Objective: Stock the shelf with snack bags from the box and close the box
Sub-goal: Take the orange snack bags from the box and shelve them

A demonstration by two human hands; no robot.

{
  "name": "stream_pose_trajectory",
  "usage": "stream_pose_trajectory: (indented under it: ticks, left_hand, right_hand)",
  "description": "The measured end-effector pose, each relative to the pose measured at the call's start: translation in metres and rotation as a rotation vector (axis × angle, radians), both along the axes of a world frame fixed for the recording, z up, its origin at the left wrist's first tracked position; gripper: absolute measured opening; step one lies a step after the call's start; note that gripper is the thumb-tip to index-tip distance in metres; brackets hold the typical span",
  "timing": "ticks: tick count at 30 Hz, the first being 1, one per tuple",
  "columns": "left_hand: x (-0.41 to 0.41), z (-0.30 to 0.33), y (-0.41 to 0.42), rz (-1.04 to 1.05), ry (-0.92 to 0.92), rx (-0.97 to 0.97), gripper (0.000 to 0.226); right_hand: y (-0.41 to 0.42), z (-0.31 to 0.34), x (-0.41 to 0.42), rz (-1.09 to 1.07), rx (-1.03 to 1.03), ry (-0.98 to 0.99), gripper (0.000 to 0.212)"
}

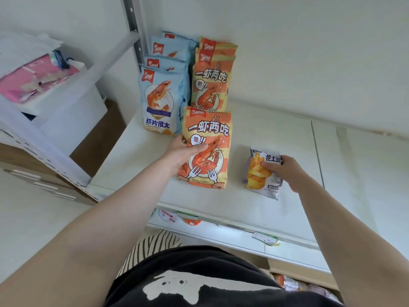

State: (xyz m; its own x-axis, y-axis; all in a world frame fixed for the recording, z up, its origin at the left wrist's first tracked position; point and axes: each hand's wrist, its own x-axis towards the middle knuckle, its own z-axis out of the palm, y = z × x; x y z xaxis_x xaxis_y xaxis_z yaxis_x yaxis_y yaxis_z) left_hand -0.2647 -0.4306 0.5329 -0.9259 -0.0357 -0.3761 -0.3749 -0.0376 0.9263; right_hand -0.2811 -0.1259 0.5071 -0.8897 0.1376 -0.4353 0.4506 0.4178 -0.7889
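My left hand [180, 155] grips an orange shrimp snack bag [209, 127] by its left edge, held upright on the white shelf [276, 138] in front of a row of matching orange bags [211, 80]. Left of that row stands a row of light-blue shrimp bags [162, 96]. My right hand [287, 171] holds a small grey bag of potato sticks [257, 173] from its right side, the bag resting on the shelf to the right of the orange one. The box shows only as a cardboard edge with bags inside [294, 282] at the bottom right.
The shelf's metal upright [135, 29] rises at the back left. A lower shelf [221, 231] holds a few packets. To the left stand white drawers with pink papers [37, 78]. The shelf's right half is bare white board.
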Motion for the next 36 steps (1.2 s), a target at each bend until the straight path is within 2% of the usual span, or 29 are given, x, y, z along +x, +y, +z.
stream_pose_trajectory:
  ticks: [1, 3, 4, 5, 7, 8, 10, 12, 19, 23, 26, 27, 29, 32, 34, 36]
  left_hand:
    - [-0.003, 0.001, 0.001, 0.001, 0.012, -0.001, 0.043]
    - [-0.008, 0.003, 0.001, -0.011, 0.048, -0.010, 0.041]
    - [-0.011, 0.004, 0.001, -0.026, 0.068, -0.019, 0.041]
    - [-0.013, 0.003, 0.001, -0.045, 0.086, -0.033, 0.040]
    - [-0.018, 0.001, 0.000, -0.100, 0.131, -0.085, 0.042]
    - [-0.021, 0.000, 0.001, -0.132, 0.154, -0.116, 0.044]
    - [-0.025, -0.001, 0.005, -0.186, 0.197, -0.153, 0.051]
    - [-0.030, -0.004, 0.008, -0.218, 0.218, -0.139, 0.054]
    - [-0.040, -0.019, -0.001, -0.220, 0.220, -0.075, 0.062]
    - [-0.038, -0.028, -0.005, -0.203, 0.209, -0.028, 0.073]
    - [-0.041, -0.031, -0.008, -0.185, 0.174, 0.008, 0.058]
    - [-0.042, -0.030, -0.009, -0.170, 0.157, 0.026, 0.053]
    - [-0.047, -0.030, -0.011, -0.132, 0.145, 0.056, 0.049]
    - [-0.055, -0.031, -0.012, -0.098, 0.172, 0.097, 0.049]
    - [-0.058, -0.028, -0.009, -0.117, 0.221, 0.070, 0.051]
    - [-0.062, -0.023, -0.005, -0.140, 0.264, 0.000, 0.069]
  right_hand:
    - [0.003, -0.003, -0.004, -0.016, 0.057, -0.011, 0.041]
    - [0.003, -0.002, -0.007, -0.054, 0.188, -0.024, 0.085]
    - [0.002, 0.000, -0.008, -0.067, 0.234, 0.022, 0.098]
    - [-0.001, 0.002, -0.012, -0.074, 0.246, 0.096, 0.098]
    - [-0.021, 0.016, -0.020, -0.079, 0.167, 0.298, 0.075]
    - [-0.036, 0.028, -0.024, -0.043, 0.109, 0.384, 0.064]
    - [-0.068, 0.051, -0.036, 0.092, 0.040, 0.472, 0.057]
    - [-0.093, 0.064, -0.046, 0.160, -0.001, 0.446, 0.054]
    - [-0.117, 0.073, -0.063, -0.035, -0.158, 0.325, 0.017]
    - [-0.125, 0.079, -0.070, -0.036, -0.194, 0.332, 0.021]
    - [-0.130, 0.078, -0.070, -0.042, -0.196, 0.346, 0.021]
    - [-0.129, 0.075, -0.068, -0.047, -0.216, 0.354, 0.026]
    - [-0.121, 0.061, -0.064, -0.027, -0.282, 0.352, 0.051]
    - [-0.112, 0.028, -0.046, 0.067, -0.350, 0.209, 0.084]
    - [-0.112, 0.006, -0.034, 0.130, -0.356, 0.131, 0.081]
    - [-0.116, -0.006, -0.026, 0.117, -0.334, 0.149, 0.061]
